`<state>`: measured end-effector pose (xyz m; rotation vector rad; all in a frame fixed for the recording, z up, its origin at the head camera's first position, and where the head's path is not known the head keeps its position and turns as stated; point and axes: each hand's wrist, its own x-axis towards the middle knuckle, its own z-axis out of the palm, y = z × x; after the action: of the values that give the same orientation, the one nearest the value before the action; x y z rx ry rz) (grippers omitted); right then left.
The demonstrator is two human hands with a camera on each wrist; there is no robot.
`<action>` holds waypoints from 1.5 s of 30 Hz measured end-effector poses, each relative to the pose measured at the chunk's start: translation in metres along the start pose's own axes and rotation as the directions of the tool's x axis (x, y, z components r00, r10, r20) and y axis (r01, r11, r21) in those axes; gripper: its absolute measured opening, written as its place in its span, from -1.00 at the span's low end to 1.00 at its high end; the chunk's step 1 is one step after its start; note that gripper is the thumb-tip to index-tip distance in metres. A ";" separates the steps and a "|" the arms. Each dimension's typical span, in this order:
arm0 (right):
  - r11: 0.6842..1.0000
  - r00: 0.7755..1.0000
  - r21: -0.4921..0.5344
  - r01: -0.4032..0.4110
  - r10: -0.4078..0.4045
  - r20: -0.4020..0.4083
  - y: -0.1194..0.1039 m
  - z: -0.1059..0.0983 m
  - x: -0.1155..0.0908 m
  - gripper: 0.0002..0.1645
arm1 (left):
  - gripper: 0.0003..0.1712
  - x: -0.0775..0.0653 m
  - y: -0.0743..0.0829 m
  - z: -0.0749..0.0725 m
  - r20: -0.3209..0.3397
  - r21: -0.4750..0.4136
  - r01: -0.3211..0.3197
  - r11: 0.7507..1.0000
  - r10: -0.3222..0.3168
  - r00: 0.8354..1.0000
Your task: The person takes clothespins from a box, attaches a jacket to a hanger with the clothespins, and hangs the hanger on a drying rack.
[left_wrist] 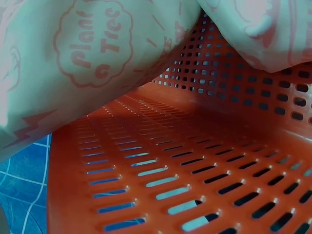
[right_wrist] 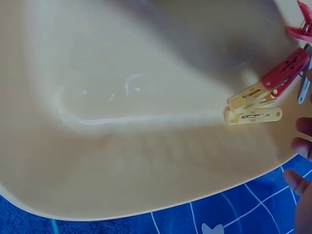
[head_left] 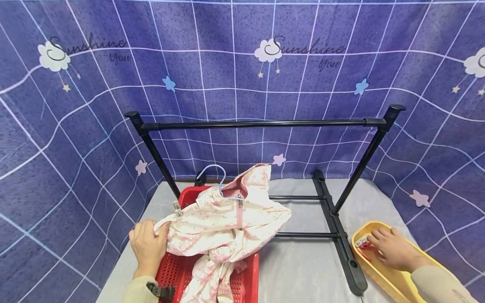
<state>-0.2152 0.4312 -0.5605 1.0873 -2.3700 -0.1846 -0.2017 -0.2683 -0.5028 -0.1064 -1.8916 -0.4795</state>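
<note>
At the left, my left hand (head_left: 147, 246) grips the sleeve end of a cream hooded jacket (head_left: 212, 225) with pink print and a pink zip. A pale blue hanger (head_left: 214, 165) pokes its hook out of the neck. One clear clothespin (head_left: 177, 209) sits on the held sleeve. The jacket lies over a red basket (head_left: 254, 277), its lower part hanging inside. Over at the right, my right hand (head_left: 394, 250) reaches into a yellow tub (head_left: 382, 280), fingers apart above several clothespins (right_wrist: 287, 68). Two yellow clothespins (right_wrist: 253, 116) rest against the tub wall.
A black garment rack (head_left: 261, 124) stands behind the basket, its bare top rail spanning the middle. The rack's right foot (head_left: 342, 252) lies between basket and tub. A grey cloth (head_left: 299, 269) covers the table, and a blue patterned curtain (head_left: 242, 71) closes off the back.
</note>
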 end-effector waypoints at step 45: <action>0.999 0.999 -0.017 -0.042 0.042 0.022 0.003 0.022 -0.008 -0.43 | -0.28 -0.002 0.000 -0.001 0.026 0.000 0.026 1.000 -0.026 0.999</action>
<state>-0.2242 0.4368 -0.5816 1.0317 -2.4051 -0.2025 -0.2002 -0.2684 -0.5043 -0.0892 -1.9200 -0.4984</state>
